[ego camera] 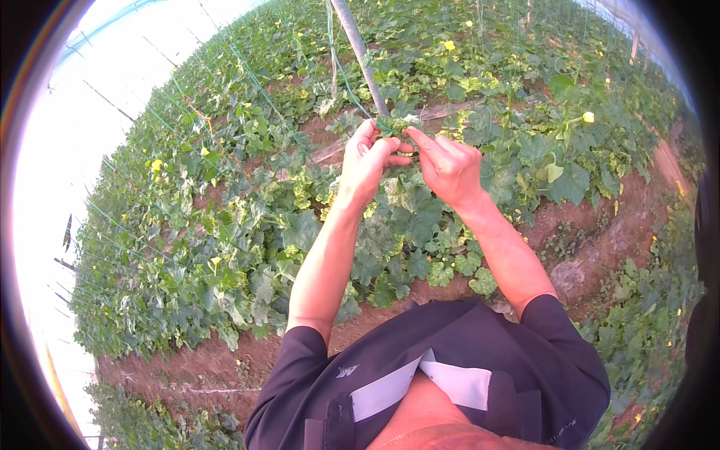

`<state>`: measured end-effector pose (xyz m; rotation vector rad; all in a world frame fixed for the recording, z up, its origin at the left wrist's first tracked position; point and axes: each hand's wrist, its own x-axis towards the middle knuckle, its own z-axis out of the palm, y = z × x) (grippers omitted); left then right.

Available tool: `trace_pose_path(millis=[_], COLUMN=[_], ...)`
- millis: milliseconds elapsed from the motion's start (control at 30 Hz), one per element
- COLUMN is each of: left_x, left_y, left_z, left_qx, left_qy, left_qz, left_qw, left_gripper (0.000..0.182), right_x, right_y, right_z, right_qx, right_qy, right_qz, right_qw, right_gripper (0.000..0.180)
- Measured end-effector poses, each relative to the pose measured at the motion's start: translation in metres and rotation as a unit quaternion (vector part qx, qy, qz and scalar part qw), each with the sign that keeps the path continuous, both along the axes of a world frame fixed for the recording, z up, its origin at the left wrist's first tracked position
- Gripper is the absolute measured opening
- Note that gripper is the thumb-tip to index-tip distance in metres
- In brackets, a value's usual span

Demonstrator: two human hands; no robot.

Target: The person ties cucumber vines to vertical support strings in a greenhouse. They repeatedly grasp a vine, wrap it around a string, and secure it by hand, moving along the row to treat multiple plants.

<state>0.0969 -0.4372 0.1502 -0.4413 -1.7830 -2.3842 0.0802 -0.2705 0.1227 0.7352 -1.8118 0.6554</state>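
A leafy vine shoot [396,125] is raised between my two hands, beside a length of green twine [350,89] that slants down to it from above. My left hand [367,163] pinches the shoot and twine from the left, its lower fingers pointing right. From the right, my right hand [453,167] grips the shoot's edge with the index finger along it; the thumb tip is hidden. Broad green leaves [413,214] of the same kind of plant spread below both hands, some pale or yellowed at the margins.
A slanting metal pole [360,53] stands just beyond my hands. More green strings [256,81] run through the vines on the left. Yellow flowers [448,45] dot the dense rows. Bare soil paths [225,365] lie nearer me, and bright plastic sheeting [112,67] borders the left.
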Motion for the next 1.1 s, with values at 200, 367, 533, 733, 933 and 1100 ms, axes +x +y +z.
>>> trace_pose_path(millis=[200,367,533,733,933,1100], left_x=[0.0,-0.002,-0.004,-0.007,-0.009,-0.008], left_y=[-0.001,-0.002,-0.002,0.004,0.006,0.005], left_z=[0.008,0.016,0.022,0.029,0.03,0.031], left_qx=[0.011,0.023,-0.014,-0.035,-0.023,-0.026], left_qy=[-0.033,-0.072,-0.103,-0.104,-0.111,-0.132], left_qz=[-0.007,0.0,-0.008,0.007,0.008,0.013], left_qw=[0.999,0.997,0.995,0.994,0.994,0.991], left_gripper=[0.014,0.014,0.014,0.015,0.016,0.012], right_x=[-0.004,-0.007,-0.007,-0.002,0.002,0.0], right_y=[0.005,0.009,0.014,0.021,0.024,0.03], right_z=[-0.007,-0.01,-0.011,-0.007,-0.004,-0.008], right_qx=[0.029,0.033,0.015,-0.04,-0.039,-0.018], right_qy=[0.014,0.018,0.009,-0.013,-0.047,-0.036], right_qz=[-0.026,-0.028,0.0,0.067,0.123,0.143], right_qw=[0.999,0.999,1.0,0.997,0.991,0.989], right_gripper=[0.04,0.041,0.033,0.021,0.019,0.018])
